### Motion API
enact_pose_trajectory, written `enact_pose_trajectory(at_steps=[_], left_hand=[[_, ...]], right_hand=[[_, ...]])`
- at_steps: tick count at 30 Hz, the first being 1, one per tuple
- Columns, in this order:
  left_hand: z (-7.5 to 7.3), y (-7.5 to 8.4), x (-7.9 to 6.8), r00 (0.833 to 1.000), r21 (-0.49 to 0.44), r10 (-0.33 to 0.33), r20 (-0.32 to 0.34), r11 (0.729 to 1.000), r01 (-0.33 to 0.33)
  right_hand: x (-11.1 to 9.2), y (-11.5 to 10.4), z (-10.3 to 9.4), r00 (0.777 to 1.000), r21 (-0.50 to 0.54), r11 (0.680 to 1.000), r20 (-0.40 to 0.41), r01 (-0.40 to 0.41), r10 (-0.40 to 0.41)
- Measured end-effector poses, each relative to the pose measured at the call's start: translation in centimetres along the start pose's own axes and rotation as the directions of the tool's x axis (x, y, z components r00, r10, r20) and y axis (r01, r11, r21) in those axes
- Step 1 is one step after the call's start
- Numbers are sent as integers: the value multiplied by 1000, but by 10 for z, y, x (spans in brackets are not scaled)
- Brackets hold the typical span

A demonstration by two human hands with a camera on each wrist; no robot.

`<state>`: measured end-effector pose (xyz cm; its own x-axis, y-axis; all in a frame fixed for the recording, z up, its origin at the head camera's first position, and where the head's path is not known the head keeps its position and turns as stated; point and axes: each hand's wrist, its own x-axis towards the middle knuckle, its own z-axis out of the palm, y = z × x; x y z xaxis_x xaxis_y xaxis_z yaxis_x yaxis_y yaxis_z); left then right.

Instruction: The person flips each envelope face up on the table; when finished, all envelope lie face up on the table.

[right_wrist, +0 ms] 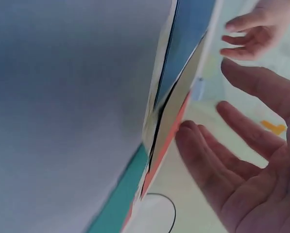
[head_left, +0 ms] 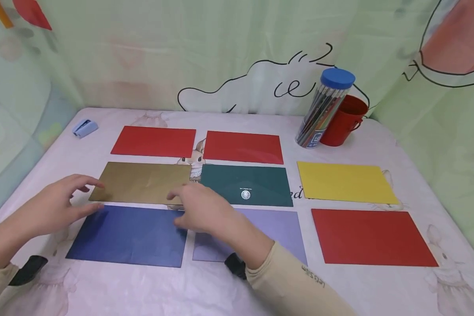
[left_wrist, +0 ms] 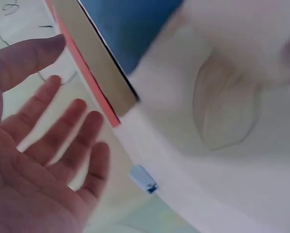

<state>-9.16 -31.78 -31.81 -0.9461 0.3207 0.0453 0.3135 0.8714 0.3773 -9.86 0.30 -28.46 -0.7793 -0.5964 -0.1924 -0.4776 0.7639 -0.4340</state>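
Note:
My left hand (head_left: 61, 204) hovers at the left edges of a gold rectangular card (head_left: 138, 182) and a dark blue one (head_left: 128, 237), holding nothing. In the left wrist view its palm and spread, relaxed fingers (left_wrist: 89, 138) show. My right hand (head_left: 205, 208) is over the right ends of these two cards, fingers loosely bent and nothing between them. The right wrist view shows its thumb and fingers (right_wrist: 203, 165) apart. Under the right forearm lies a lavender card (head_left: 276, 228), partly hidden. Just behind it is a dark green card (head_left: 264, 182) with a round white logo.
Two red cards, one left (head_left: 154, 141) and one right (head_left: 242, 147), lie at the back. A yellow card (head_left: 347, 182) and another red card (head_left: 375, 237) lie right. A blue stapler (head_left: 85, 128) sits back left; a blue-lidded pencil jar (head_left: 324, 107) and red bucket (head_left: 343, 120) stand back right.

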Motion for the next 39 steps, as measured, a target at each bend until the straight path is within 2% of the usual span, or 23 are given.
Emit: enact_pose_trajectory(at_steps=[3,7,13,16,22,25,31,39], left_hand=[[-7,-8,15,999,-69,21,33,997,-18],[-14,-20,31,995,-173,-14,98,984,31],[-12,-32,43,983,-197,-45,179,977,80],[-8,-34,45,975,-200,-44,217,976,89],[-4,-33,47,970,-182,-51,236,979,95],[-3,-32,48,966,-171,-62,253,979,108],[-3,-30,48,955,-151,-79,287,981,126],[-5,-27,48,969,-99,-18,247,994,44]], right_hand=[[17,2,-10,1000,-64,998,-12,15,-16],[39,7,-17,1000,-113,994,-7,8,-9],[58,16,-17,999,-112,994,51,10,-5],[60,18,-15,997,-109,994,74,7,1],[60,20,-12,996,-168,986,83,0,14],[60,22,-12,996,-186,982,84,15,1],[60,28,-12,994,-157,986,104,59,-43],[59,35,-15,982,-144,978,139,151,-131]])
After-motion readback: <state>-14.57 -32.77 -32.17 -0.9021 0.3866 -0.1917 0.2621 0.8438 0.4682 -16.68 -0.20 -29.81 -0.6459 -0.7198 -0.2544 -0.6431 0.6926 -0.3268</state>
